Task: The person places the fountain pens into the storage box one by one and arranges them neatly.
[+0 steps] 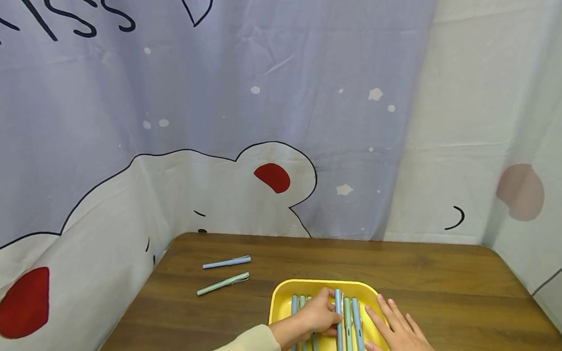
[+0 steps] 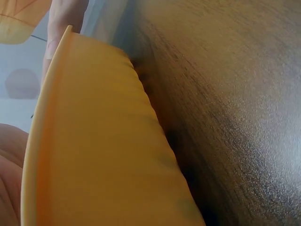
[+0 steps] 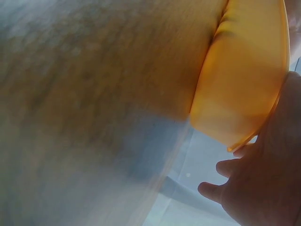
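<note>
A yellow tray (image 1: 322,285) stands at the front of the table with several blue and green pens lying lengthwise in it. My left hand (image 1: 317,314) reaches in over the near rim and holds a blue pen (image 1: 338,332) by its upper part. To the right of that pen lie a green pen (image 1: 348,327) and another blue pen (image 1: 358,330). Left of it, more pens, among them a blue pen (image 1: 294,307), are partly covered by the hand. My right hand (image 1: 411,345), fingers spread and straight, rests at the tray's right rim.
On the wooden table (image 1: 426,267), left of the tray, lie a blue pen (image 1: 226,262) and a green pen (image 1: 223,284), apart from each other. A printed curtain (image 1: 352,137) hangs behind the table. The left wrist view shows mostly the tray's outer wall (image 2: 103,122).
</note>
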`<action>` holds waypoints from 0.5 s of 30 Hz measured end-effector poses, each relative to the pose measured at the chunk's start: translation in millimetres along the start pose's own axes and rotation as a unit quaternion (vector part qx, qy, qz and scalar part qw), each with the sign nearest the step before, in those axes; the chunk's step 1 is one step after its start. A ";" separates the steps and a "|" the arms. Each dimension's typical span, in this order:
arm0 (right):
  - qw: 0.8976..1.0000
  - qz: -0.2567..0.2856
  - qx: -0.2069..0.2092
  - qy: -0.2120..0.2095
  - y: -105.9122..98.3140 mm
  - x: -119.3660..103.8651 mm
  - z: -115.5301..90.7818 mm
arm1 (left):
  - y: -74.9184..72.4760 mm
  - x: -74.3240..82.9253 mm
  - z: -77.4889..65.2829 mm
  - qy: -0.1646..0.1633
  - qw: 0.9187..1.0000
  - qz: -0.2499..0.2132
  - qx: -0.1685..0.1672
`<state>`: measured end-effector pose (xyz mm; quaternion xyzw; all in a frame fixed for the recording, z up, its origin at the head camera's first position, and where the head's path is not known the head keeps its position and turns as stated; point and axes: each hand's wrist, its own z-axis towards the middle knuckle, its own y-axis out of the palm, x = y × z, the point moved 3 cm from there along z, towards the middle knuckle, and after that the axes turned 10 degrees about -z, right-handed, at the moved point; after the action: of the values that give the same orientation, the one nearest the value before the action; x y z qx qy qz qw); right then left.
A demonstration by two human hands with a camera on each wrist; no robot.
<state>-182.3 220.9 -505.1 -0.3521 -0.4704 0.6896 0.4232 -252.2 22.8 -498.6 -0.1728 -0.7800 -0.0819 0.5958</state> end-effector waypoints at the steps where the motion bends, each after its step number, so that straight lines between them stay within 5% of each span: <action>1: 1.000 0.000 -0.001 0.000 0.1 0.0 -0.1 | 0.3 0.3 -0.6 0.000 1.000 0.006 0.002; 11: 1.000 0.017 -0.022 0.013 -2.5 0.3 1.2 | -0.2 5.0 -4.0 0.011 0.997 0.077 0.016; 15: 1.000 0.017 -0.016 0.010 -2.0 -0.4 0.0 | -2.1 7.8 -5.9 0.033 0.987 0.156 0.020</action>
<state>-181.7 221.0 -503.2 -0.3737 -0.4710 0.6858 0.4102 -249.5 20.3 -489.3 -0.2772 -0.7252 0.0222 0.6299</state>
